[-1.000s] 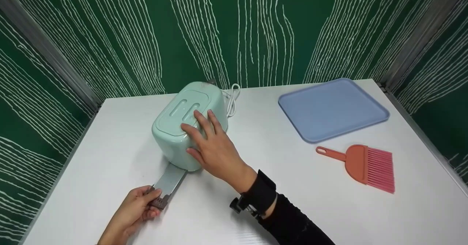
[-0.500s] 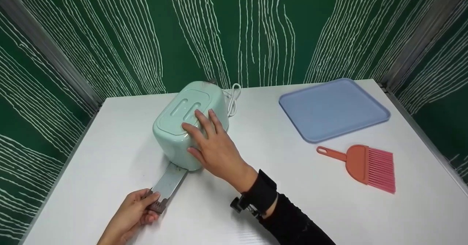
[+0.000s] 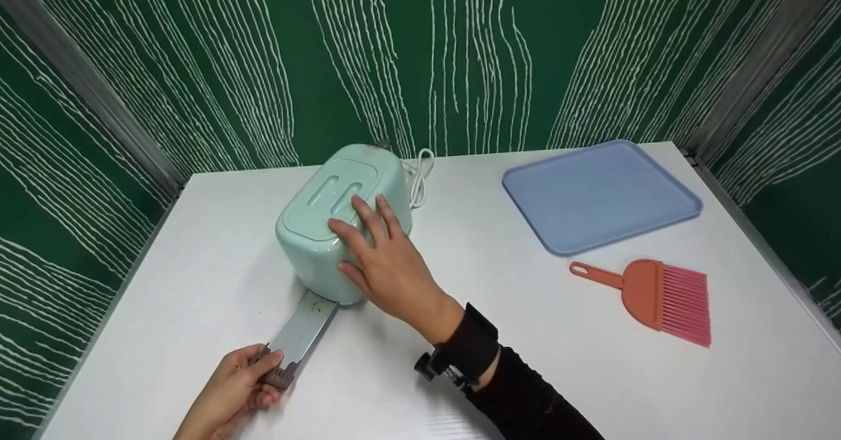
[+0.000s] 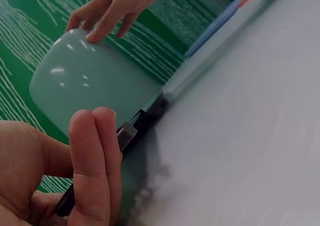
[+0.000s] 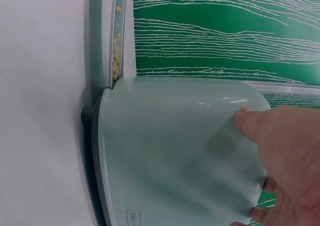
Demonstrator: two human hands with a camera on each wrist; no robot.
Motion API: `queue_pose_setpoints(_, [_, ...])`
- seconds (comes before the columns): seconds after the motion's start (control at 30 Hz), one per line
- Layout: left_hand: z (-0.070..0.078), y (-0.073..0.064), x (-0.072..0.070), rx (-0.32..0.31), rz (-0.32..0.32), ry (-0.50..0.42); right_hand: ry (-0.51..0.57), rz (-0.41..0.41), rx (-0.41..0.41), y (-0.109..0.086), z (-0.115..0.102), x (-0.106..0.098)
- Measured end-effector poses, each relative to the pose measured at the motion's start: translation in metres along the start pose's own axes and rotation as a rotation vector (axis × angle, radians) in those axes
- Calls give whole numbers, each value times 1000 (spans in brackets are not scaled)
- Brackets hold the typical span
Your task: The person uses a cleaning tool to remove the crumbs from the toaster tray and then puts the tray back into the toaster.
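Note:
A mint-green toaster [image 3: 318, 259] with a lid over its top stands left of the table's middle. From under its near end sticks out a flat metal crumb tray [image 3: 299, 328] with a dark handle. My left hand [image 3: 227, 387] pinches that handle, thumb on top and fingers below. Spread over the toaster's top and right side, my right hand [image 3: 397, 276] rests on it with fingers extended. Yellowish crumbs [image 5: 116, 61] lie on the tray close to the toaster in the right wrist view. The tray's far part is hidden inside the toaster.
A blue tray [image 3: 601, 197] lies at the back right of the white table [image 3: 499, 361]. In front of it is an orange-red dustpan-style brush [image 3: 640, 294] with pink bristles. A looped white cord [image 3: 420, 177] sits behind the toaster, near the green wall [image 3: 460, 59].
My left hand has drawn the crumb tray a little farther out, toward the near left. Crumbs now show on it by the toaster. My right hand stays on the toaster.

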State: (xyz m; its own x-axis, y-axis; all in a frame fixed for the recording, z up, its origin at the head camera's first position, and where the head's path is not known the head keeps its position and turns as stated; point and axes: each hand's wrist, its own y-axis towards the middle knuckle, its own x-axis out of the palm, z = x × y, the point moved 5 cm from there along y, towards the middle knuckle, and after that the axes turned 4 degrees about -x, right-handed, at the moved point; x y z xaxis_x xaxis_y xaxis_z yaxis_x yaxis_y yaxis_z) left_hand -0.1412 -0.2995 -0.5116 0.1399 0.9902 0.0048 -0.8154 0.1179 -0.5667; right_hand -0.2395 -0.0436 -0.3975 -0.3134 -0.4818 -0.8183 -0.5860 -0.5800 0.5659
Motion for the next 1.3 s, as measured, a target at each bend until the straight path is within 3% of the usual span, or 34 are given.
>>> queue_pose_setpoints(0.7, [-9,-17,-7,-38,22,7,10,-38,29,1,1,2])
queue_pose_setpoints(1.3, [-16,-32,-6,-68,33,-2,6,12,-7,1,2,3])
